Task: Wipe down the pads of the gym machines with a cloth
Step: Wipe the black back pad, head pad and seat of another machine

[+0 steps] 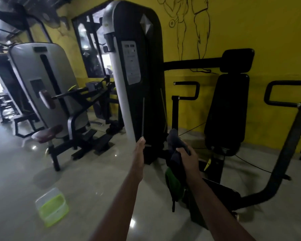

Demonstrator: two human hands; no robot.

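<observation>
A yellow wall (250,32) with outline drawings backs a glossy pale floor (16,162). A black-and-white weight tower (137,66) stands mid-room, its black back pad (228,108) to the right. The dark, crumpled cloth (176,145) hangs from the clenched right hand (183,151). The left hand (139,150) reaches out, fingers straight, tips at the tower's lower edge. A clear, green-trimmed box (51,206) sits on the floor.

1. We can read no text, brand or number anywhere in this view.
2. The pale instruction label (131,62) on the black weight-stack tower (137,70) carries printing, but it is too blurred for us to make out.
3. The small dark badge (40,49) atop the grey machine shroud (42,80) is likewise unreadable.
</observation>
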